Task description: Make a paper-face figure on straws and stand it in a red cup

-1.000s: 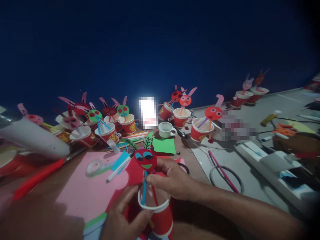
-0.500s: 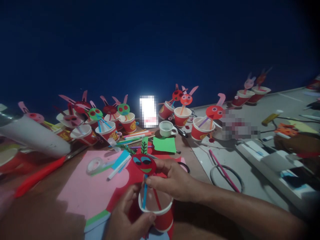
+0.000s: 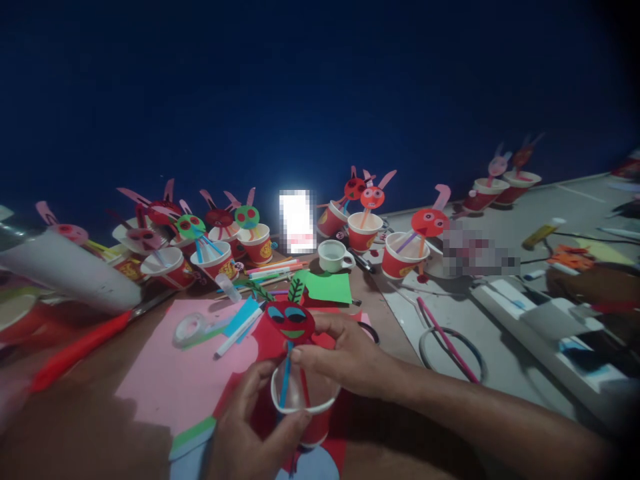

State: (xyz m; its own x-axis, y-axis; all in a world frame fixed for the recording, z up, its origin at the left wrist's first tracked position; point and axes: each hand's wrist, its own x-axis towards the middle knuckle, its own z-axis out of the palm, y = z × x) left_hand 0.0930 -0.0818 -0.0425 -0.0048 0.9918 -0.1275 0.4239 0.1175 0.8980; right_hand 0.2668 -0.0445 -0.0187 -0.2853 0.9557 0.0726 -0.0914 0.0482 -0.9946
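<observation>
My left hand (image 3: pixel 253 427) grips a red paper cup (image 3: pixel 303 403) with a white rim, held low in front of me. A red paper face (image 3: pixel 290 321) with blue eyes, a green mouth and green leaf ears stands above the cup on a blue straw (image 3: pixel 284 383) and a red straw. My right hand (image 3: pixel 345 357) pinches the straws just under the face, its fingers over the cup's rim. Pink paper (image 3: pixel 185 370) and red paper lie on the table under both hands.
Several finished cups with paper animal faces (image 3: pixel 250 233) line the back of the table. A tape roll (image 3: pixel 189 330), markers (image 3: pixel 273 269), green paper (image 3: pixel 327 288), a white mug (image 3: pixel 333 255) and a wire ring with a pink straw (image 3: pixel 450 350) lie around. A white tube (image 3: pixel 70 277) lies at left.
The cup has tilted so its opening faces me more. The paper face dipped a little, then rose again, while both hands kept their hold.
</observation>
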